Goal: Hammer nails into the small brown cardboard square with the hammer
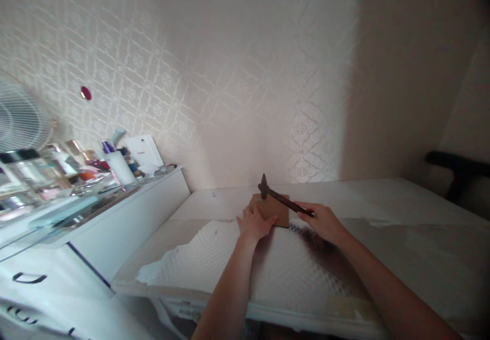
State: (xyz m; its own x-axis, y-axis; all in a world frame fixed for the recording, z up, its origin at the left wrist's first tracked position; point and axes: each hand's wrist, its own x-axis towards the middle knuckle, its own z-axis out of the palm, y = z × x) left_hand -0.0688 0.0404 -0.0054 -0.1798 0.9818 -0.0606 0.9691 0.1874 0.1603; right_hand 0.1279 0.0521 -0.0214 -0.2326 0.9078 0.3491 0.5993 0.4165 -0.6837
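Hammer axis: the handle of the hammer [285,200] slants from lower right to upper left, its grip end toward the person's right side.
Hammer head: nearly upright, the tapered end up, the blunt end down toward the far edge of the brown board [281,216].
Hammer place: over the board, near the middle of the white table [413,197].
Right hand: the right hand [320,220] is closed around the lower end of the handle.
Left hand: the left hand [255,223] lies palm down on the left part of the board, fingers spread, gripping nothing that shows.
Hidden: the board's left part, under the left hand; the handle's end, inside the right fist.
Hard to make out: whether the blunt end touches the board; a small pale mark beside it.
Under the board: a textured white sheet [206,243] with a ragged left edge.
Left side: a white cabinet [130,227] crowded with blurred bottles [121,169]; a fan [19,115], cut off by the frame.
Right side: a black armrest [455,165], also cut off.
In the way: both forearms cross the sheet, covering parts of it.
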